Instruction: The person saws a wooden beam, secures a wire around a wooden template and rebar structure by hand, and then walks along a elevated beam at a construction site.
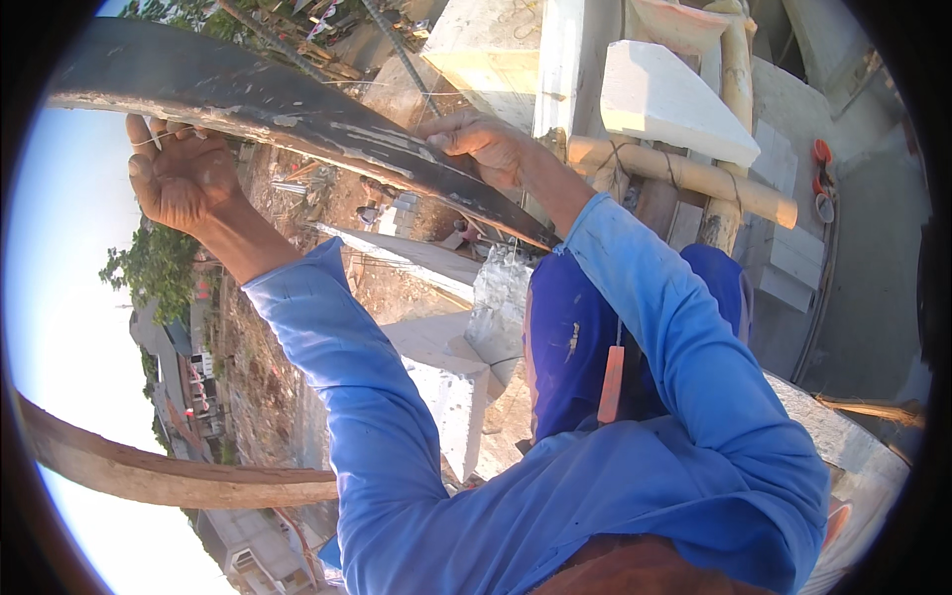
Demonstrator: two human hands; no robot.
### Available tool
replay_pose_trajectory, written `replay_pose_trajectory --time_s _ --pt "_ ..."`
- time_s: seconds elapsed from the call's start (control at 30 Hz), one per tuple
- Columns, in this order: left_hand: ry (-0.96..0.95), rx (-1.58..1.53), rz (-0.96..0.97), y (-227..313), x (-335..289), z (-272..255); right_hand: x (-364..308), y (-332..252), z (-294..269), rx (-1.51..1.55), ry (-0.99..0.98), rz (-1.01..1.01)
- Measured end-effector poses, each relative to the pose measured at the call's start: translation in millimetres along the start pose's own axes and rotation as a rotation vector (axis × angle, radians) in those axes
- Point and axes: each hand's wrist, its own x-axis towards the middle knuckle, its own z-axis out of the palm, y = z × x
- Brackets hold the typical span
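A long dark beam (297, 109) with a worn, pale-flecked edge slants from the upper left to the middle. My left hand (188, 178) is raised at its lower edge, palm toward me, its curled fingers on a thin white string (151, 141); some fingertips are hidden at the beam. Farther along, my right hand (481, 149) grips the beam, with the thumb on its upper face. Between my knees is a tool with an orange-red handle (612, 385) and a thin shaft; no hand touches it.
Lashed bamboo poles (694, 178) and a white block (669, 99) stand at the upper right. More pale blocks (446, 407) lie below my left arm. A wooden pole (178, 474) crosses the lower left. Rubble-strewn ground (263, 387) lies far below on the left.
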Motion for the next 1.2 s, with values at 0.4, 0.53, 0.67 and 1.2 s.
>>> replay_pose_trajectory --time_s 0.4,0.53,0.67,1.2 --pt "0.746 1.231 -0.360 15 -44 -189 -5 -8 0 -0.135 0.085 -0.014" --pt "-0.152 1.868 -1.180 -43 -127 -191 1 -5 -3 -0.055 -0.058 0.041" --pt "-0.421 1.900 -1.040 -52 -125 -142 -4 -9 1 -0.107 0.005 0.044" --pt "0.172 0.987 0.050 -72 -102 -13 -1 -4 -18 0.018 -0.180 0.003"
